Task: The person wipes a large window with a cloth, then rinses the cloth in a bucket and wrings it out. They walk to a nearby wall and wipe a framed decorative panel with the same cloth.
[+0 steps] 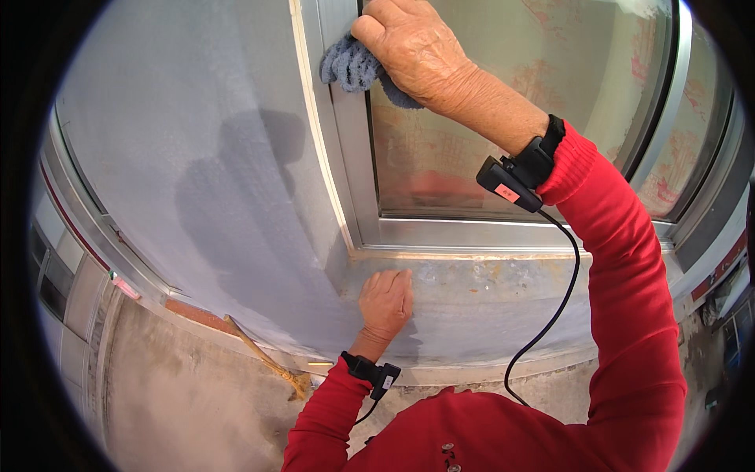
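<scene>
My right hand (pixel 416 50) grips a fluffy grey-blue cleaning cloth (pixel 352 64), which lies against the upper left part of the metal window frame (pixel 353 127). Part of the cloth also hangs below the palm, over the edge of the window glass (pixel 448 153). Lower down, my left hand (pixel 386 301) is at the concrete windowsill (pixel 483 280), its fingers curled together with nothing visible in them. The fingertips of that hand are partly hidden from above.
A grey plastered wall (pixel 159 147) stands left of the window. A straw broom (pixel 265 354) leans at the wall's foot on the concrete floor (pixel 177 383). A black cable (pixel 566 295) hangs from the device (pixel 510 183) on my right wrist.
</scene>
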The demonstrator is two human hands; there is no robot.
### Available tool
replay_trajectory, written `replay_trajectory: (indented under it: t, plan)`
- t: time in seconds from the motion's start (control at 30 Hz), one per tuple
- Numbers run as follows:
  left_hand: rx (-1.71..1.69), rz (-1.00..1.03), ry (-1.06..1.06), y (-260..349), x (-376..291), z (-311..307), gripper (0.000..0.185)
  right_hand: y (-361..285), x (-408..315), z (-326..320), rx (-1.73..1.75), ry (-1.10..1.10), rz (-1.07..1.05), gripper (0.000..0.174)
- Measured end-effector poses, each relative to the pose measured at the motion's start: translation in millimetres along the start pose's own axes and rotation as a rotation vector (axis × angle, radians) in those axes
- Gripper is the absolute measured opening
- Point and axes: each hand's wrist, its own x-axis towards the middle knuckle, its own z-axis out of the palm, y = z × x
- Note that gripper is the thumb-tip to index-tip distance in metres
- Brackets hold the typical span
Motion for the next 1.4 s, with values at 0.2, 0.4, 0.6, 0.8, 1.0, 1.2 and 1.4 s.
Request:
replay_trajectory:
  t: [0.2, 0.4, 0.6, 0.8, 1.0, 1.2, 1.4]
  plan:
    - [0.012, 0.001, -0.026, -2, -1, 3, 0.017, -107, -100, -9, 0.178, -0.326, 0.06, 0.01]
    - [0.034, -0.007, -0.084, -3, -2, 2, 0.02, -130, -185, -47, 0.181, -0.456, 0.067, 0.018]
    - [0.002, 0.002, -0.046, -3, -2, 4, 0.02, -77, -258, -130, 0.1, -0.64, 0.203, 0.029]
    - [0.024, 0.012, -0.025, -2, 0, 3, 0.021, -22, -312, -207, 0.026, -0.666, 0.404, 0.032]
    - [0.078, -0.005, -0.027, -3, -1, 4, 0.02, -7, -337, -233, 0.012, -0.552, 0.655, 0.037]
    - [0.058, -0.037, -0.072, 2, 4, 1, 0.016, -32, -335, -212, -0.051, -0.506, 0.797, 0.041]
    - [-0.117, 0.055, -0.098, 20, 22, -5, 0.025, -45, -321, -192, -0.069, -0.509, 0.747, 0.04]
